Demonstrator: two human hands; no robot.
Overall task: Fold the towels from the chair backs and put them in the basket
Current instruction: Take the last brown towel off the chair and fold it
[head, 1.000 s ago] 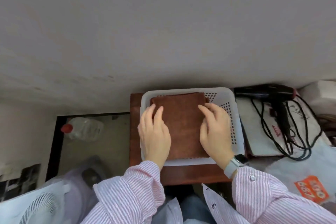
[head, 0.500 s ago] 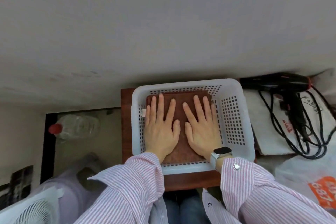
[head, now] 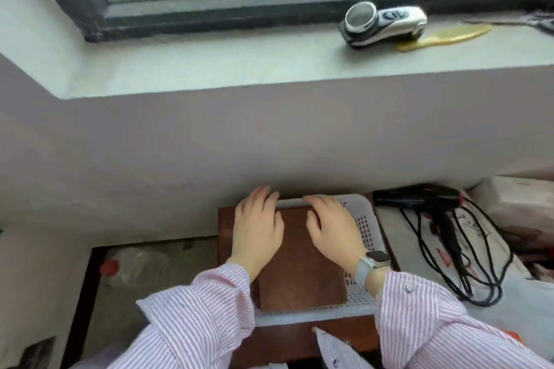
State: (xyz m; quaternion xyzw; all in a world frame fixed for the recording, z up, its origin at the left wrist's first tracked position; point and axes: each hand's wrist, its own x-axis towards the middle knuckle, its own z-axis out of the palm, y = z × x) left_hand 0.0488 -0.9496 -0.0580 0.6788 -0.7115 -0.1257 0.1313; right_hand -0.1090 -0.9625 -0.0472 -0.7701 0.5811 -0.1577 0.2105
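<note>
A folded brown towel (head: pixel 299 272) lies flat inside the white perforated basket (head: pixel 364 225), which stands on a dark wooden stool (head: pixel 224 228) against the wall. My left hand (head: pixel 257 231) and my right hand (head: pixel 332 231) are side by side, palms down, over the towel's far half. Their fingertips reach the basket's far rim. Neither hand holds anything. Whether the palms touch the towel I cannot tell. Striped sleeves cover the basket's near corners.
A black hair dryer (head: pixel 419 196) with a coiled cord lies on white bags right of the basket. A plastic bottle with a red cap (head: pixel 135 266) lies on the floor at the left. An electric shaver (head: pixel 383 24) and a yellow comb (head: pixel 443 37) rest on the window sill above.
Both hands slid from the towel's middle toward the basket's far rim. My head tilted up, bringing the window sill into view.
</note>
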